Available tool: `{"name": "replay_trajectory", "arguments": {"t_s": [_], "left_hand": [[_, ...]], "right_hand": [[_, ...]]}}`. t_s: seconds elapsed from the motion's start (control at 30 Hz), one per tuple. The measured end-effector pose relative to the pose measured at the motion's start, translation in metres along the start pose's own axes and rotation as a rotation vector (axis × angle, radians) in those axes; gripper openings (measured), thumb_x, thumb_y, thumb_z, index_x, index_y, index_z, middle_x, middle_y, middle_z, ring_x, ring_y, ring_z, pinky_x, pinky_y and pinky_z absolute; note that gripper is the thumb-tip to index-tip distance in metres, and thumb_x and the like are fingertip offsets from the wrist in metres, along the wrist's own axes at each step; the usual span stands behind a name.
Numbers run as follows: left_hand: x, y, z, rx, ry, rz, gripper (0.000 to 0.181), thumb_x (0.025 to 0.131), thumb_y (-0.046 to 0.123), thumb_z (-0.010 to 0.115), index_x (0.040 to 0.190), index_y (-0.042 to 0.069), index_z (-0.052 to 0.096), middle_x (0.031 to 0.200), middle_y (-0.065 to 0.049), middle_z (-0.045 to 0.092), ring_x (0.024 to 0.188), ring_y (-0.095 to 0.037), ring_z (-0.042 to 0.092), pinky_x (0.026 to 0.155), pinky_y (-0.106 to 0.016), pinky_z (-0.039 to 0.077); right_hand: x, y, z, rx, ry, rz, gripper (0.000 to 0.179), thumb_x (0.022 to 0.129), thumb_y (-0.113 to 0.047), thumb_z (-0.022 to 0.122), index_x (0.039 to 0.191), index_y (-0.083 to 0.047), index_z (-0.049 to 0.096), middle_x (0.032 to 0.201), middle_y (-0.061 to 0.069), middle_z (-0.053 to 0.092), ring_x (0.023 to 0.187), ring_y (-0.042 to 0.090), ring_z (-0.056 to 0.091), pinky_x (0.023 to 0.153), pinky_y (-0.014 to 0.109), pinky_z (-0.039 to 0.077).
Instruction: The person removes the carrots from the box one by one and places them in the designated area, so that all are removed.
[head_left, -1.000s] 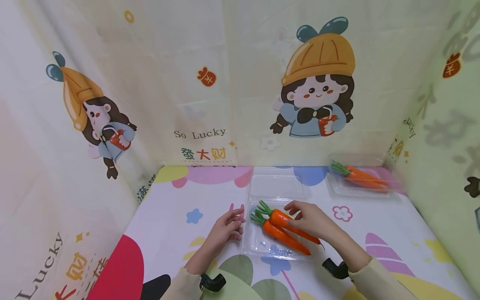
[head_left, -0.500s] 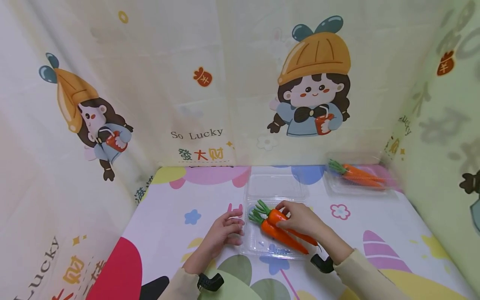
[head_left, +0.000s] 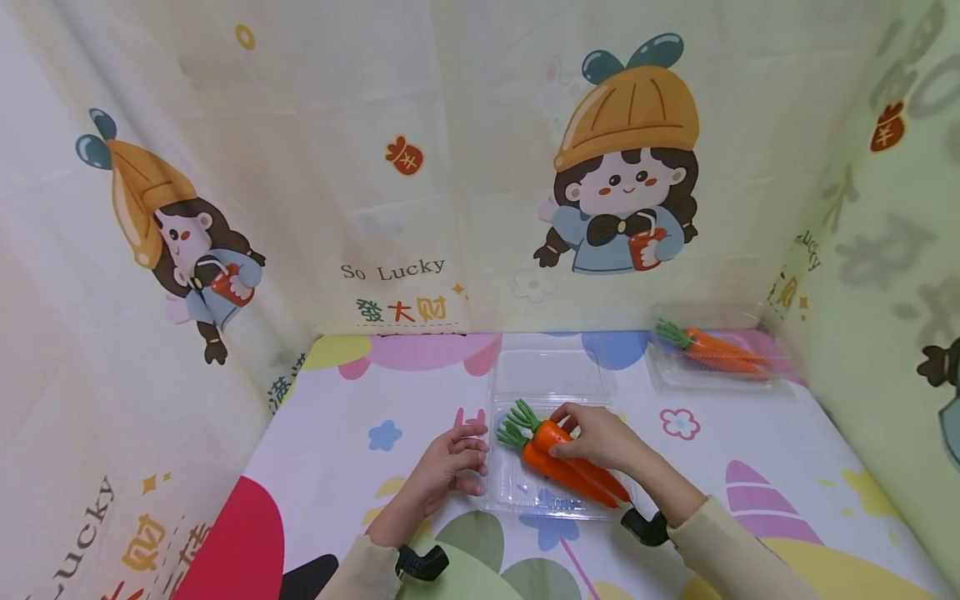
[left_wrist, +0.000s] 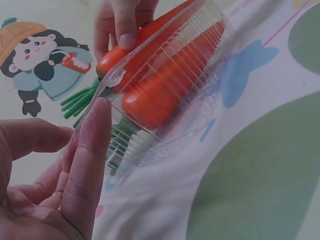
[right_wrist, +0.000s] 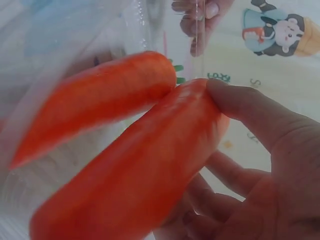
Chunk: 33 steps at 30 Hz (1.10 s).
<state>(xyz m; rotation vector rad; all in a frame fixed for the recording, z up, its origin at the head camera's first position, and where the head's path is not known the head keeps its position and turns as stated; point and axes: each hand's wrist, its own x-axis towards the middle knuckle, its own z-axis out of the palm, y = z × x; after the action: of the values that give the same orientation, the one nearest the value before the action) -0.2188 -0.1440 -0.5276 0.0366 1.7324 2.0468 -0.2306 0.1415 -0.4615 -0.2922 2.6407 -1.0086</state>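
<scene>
A clear plastic clamshell box (head_left: 510, 498) lies with its lid (head_left: 551, 371) folded back on the table. Two orange carrots with green stalks rest side by side over its base. My right hand (head_left: 600, 437) grips the upper carrot (head_left: 549, 435) near its thick end, thumb on one side and fingers on the other. The lower carrot (head_left: 561, 473) lies against it, seen through the box's wall in the left wrist view. Beside the box's left rim is my left hand (head_left: 450, 467), fingers loosely bent and spread, the fingertips (left_wrist: 102, 107) right at the rim.
Another clear box (head_left: 667, 379) with carrots (head_left: 720, 350) inside stands at the table's back right corner. Printed cloth walls (head_left: 480, 167) rise behind the table and on both sides. A black object (head_left: 311, 575) sits at the front left.
My right hand has moved left along the upper carrot and now grips it near the stalk end. The carrot's tip has swung closer to the lower carrot. My left hand stays about the same.
</scene>
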Motion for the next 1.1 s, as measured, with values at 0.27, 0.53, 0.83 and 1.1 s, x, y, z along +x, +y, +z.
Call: {"name": "replay_trajectory", "arguments": {"t_s": [0.27,0.53,0.83,1.1], "left_hand": [[0.000,0.000,0.001,0.013,-0.013,0.007,0.055,0.094,0.000,0.063,0.144,-0.008,0.044,0.104,-0.006,0.060,0.077,-0.015,0.065,0.057,-0.031,0.062],[-0.001,0.003,0.002,0.022,-0.020,0.017,0.055,0.092,-0.001,0.063,0.143,-0.008,0.043,0.104,-0.008,0.058,0.076,-0.015,0.064,0.056,-0.031,0.061],[-0.002,0.006,0.002,0.033,-0.030,0.010,0.055,0.094,-0.001,0.062,0.144,-0.008,0.041,0.101,-0.004,0.058,0.076,-0.015,0.064,0.056,-0.031,0.062],[-0.002,0.006,0.001,0.045,-0.023,0.010,0.055,0.094,-0.001,0.061,0.145,-0.006,0.042,0.103,-0.006,0.058,0.076,-0.016,0.064,0.056,-0.032,0.062]], "right_hand": [[-0.002,-0.003,-0.006,0.050,0.016,-0.005,0.044,0.079,-0.025,0.086,0.117,-0.014,0.067,0.106,0.006,0.070,0.088,0.018,0.063,0.076,0.035,0.061],[-0.002,0.001,-0.010,0.173,0.079,0.044,0.053,0.082,-0.029,0.084,0.126,-0.008,0.062,0.110,0.011,0.068,0.083,0.020,0.063,0.068,0.035,0.063],[-0.002,0.012,-0.015,0.367,0.101,0.080,0.060,0.089,-0.030,0.080,0.137,-0.005,0.056,0.116,0.018,0.063,0.085,0.023,0.067,0.066,0.039,0.064],[-0.009,0.022,-0.025,0.419,0.120,0.083,0.063,0.092,-0.034,0.077,0.143,-0.005,0.051,0.119,0.021,0.061,0.086,0.023,0.067,0.066,0.039,0.064]]}}
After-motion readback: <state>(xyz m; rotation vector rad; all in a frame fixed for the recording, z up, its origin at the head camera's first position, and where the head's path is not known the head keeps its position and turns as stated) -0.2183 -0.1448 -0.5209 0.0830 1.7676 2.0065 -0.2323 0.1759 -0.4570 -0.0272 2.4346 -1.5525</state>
